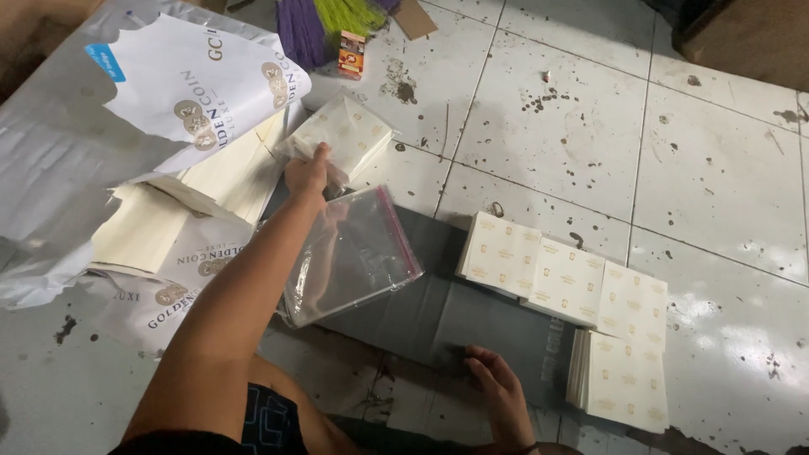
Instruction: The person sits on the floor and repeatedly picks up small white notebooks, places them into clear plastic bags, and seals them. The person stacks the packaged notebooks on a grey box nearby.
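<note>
Floor tiles (pixel 716 185) lie bare on the far right. The left hand (pixel 308 173) grips a plastic-wrapped pack of cards (pixel 341 135) beside a clear bag (pixel 350 253). The right hand (pixel 497 392) rests open, fingers spread, on grey sheeting (pixel 455 316) near card stacks (pixel 569 282); the nearest stack's edge is cut off.

A purple-and-green bristled broom head (pixel 330 24) lies at the top of the view on the stained grey tiled floor (pixel 590 126), with a small red-and-orange printed box (pixel 351 53) just beside it. A flat brown cardboard scrap (pixel 414 17) sits near the broom. A brown cardboard box (pixel 750 38) fills the upper right corner. Dark paint-like spots (pixel 539 101) fleck the tiles, and a dark grey flattened sheet (pixel 472 312) covers the floor in the middle.
</note>
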